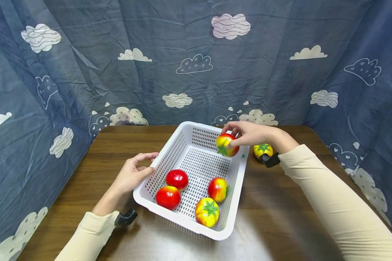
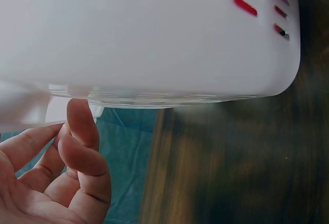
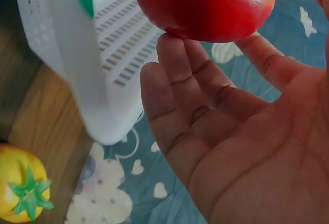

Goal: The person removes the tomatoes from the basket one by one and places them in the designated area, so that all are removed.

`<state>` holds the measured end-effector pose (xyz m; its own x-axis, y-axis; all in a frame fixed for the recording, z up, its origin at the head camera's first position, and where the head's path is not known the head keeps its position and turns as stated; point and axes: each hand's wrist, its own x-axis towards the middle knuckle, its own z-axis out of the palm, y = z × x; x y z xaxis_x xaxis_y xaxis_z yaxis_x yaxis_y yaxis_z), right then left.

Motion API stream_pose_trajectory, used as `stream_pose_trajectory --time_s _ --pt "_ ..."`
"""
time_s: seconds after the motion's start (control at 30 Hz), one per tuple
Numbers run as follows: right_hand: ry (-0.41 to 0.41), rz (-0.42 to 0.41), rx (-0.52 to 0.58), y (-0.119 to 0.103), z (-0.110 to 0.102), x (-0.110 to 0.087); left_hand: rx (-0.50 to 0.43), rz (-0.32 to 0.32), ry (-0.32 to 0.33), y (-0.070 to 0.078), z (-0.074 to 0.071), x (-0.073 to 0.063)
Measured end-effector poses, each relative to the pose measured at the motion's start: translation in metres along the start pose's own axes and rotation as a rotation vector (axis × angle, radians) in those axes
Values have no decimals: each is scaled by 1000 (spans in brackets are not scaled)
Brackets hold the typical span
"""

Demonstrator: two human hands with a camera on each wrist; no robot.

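A white perforated plastic basket (image 1: pixel 138 197) stands at an angle on the table. My left hand (image 1: pixel 134 174) holds its left rim, thumb and fingers at the edge; in the left wrist view the curled fingers (image 2: pixel 85 165) meet the rim. Over the basket's far right corner, my right hand (image 1: pixel 248 135) grips a red-and-yellow toy tomato (image 1: pixel 223 144), its green leaves facing down. Inside the basket lie two red tomatoes (image 1: pixel 168 198) at the left and two red-yellow tomatoes (image 1: pixel 207 212) at the right.
Another yellow tomato (image 1: pixel 261 149) with green leaves sits on the wooden table (image 1: pixel 281 206), right of the basket and partly behind my right wrist. A blue cloud-patterned cloth (image 1: pixel 156 43) hangs behind the table and along its sides.
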<state>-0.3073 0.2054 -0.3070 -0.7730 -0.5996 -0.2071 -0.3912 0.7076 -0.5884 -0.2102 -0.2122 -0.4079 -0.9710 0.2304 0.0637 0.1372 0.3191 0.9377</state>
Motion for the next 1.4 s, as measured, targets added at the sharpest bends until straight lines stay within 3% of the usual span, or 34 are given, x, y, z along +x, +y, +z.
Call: stream_pose_trajectory --time_s 0.87,1.4 --pt "89 70 219 43 -17 -27 -7 1 0 -1 1 0" --pt "166 111 220 69 -29 -45 10 -12 11 1 2 0"
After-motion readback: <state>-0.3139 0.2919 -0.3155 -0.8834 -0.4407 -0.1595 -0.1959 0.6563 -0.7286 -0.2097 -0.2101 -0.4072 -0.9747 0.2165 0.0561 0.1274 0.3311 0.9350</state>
